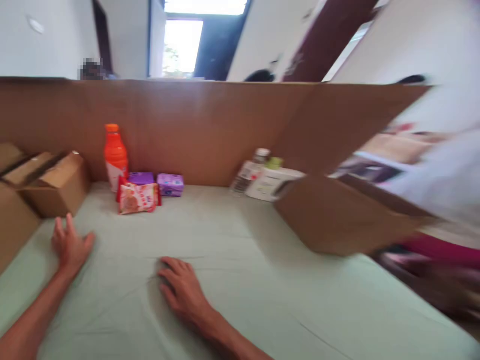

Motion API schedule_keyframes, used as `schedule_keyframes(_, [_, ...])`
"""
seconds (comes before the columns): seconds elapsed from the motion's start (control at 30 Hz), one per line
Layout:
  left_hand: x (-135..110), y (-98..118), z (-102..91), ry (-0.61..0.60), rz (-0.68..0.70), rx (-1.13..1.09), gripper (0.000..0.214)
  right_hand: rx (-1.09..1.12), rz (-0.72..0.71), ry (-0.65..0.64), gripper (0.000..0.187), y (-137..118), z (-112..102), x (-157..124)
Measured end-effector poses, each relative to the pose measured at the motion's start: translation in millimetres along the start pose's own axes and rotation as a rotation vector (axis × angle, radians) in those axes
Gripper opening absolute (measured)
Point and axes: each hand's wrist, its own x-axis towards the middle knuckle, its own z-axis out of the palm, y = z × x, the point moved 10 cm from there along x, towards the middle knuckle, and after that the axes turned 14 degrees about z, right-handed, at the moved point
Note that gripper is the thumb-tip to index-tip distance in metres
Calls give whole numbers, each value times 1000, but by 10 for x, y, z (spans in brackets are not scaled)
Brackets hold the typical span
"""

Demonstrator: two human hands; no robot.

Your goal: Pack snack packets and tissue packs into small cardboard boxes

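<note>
My left hand (71, 246) is at the left, its fingers spread toward a brown cardboard box (73, 185) and nothing in it. Near the middle, my right hand (183, 290) hovers over or rests on the pale green cloth (225, 240); its fingers are slightly curled and apart, and it holds nothing I can see. Beyond the hands stand an orange bottle (115, 154), a red and white snack packet (138, 198) and two purple packs, one (171, 185) fully visible and the other (141, 178) partly hidden behind the packet.
A tall cardboard wall (206, 130) runs along the back, with a folded flap (348, 220) at the right. By it are a clear bottle with a white cap (250, 172) and a white container (268, 184), blurred. A person's head (92, 69) shows behind the wall.
</note>
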Motion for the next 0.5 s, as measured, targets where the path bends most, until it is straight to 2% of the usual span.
schedule_keyframes(0.07, [-242, 151, 150, -63, 61, -77, 80, 12, 34, -26, 31, -18, -30, 58])
schedule_keyframes(0.2, [-652, 714, 504, -273, 364, -33, 64, 0, 23, 45, 29, 9, -125, 109])
schedule_keyframes(0.3, [-1009, 1228, 639, -388, 577, -27, 59, -39, 18, 185, 30, 175, -437, 136])
schedule_keyframes(0.37, [-1257, 1550, 661, -453, 687, -74, 56, -57, 57, 280, 28, 444, -857, 178])
schedule_keyframes(0.4, [-1378, 1696, 655, -486, 729, -103, 56, -64, 88, 333, 27, 628, -1138, 198])
schedule_keyframes(0.5, [-1763, 2116, 622, -624, 865, -220, 62, -108, 207, 511, 31, 1318, -2154, 209])
